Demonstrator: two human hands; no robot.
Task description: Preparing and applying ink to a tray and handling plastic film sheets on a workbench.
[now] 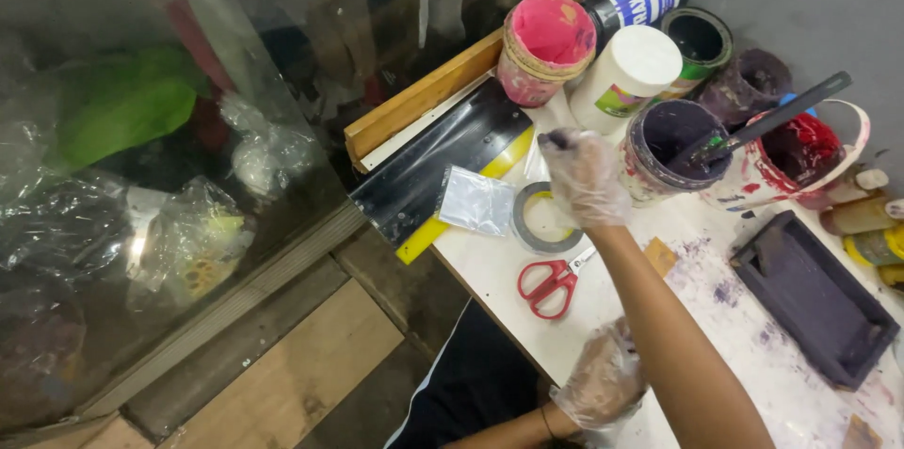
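1. The right hand (584, 176), in a thin clear plastic glove, is stretched well forward on a straight arm, fingers curled loosely together; a dark-stained fingertip shows at its far end, and whether it pinches anything cannot be told.
2. It hovers just beside the purple-stained plastic paint pot (670, 148), over the far edge of the grey roll of tape (544, 220) lying flat on the white paint-smeared tabletop (753, 336).
3. The left hand (603, 378), also in a clear glove, rests near the table's near edge with the wrist bent and fingers bunched loosely; it holds nothing that can be made out.
4. A long dark stirring stick (772, 117) leans in the purple pot, its handle passing over the red-stained white bucket (800, 152).
5. Red-handled scissors (551, 281) lie between the two hands, beside the tape roll.
6. A small clear plastic bag (478, 201) lies on a black-bladed squeegee with a yellow edge (443, 167), left of the tape.
7. A pink-stained pot (546, 49) and a white cylindrical jar (626, 77) stand beyond the right hand; a dark rectangular tray (815, 298) lies to the right.
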